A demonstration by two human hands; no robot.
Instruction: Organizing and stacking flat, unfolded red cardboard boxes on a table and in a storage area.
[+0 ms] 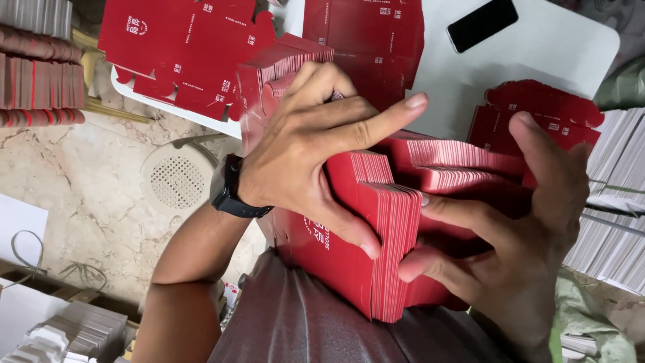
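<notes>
Head view shows your left hand (302,148) clamped over a thick stack of flat red die-cut cardboard box blanks (376,235), thumb pressed on its near edge. Your right hand (524,235) cups the stack's other side, fingers curled under it. Both grips are closed on the stack, held against your chest. Beyond lies a white table (557,47) carrying loose red blanks (188,47) and a black phone (482,24).

Two hands are seen, a left hand (316,144) and a right hand (517,228). One thick stack of red flat cartons (376,228) is held between them. One black watch (232,188) is worn, and one black phone (482,24) is laid on one white table (557,54). One round floor drain (176,178) is counted. Loose red cartons (188,47) are too overlapped to be counted.
</notes>
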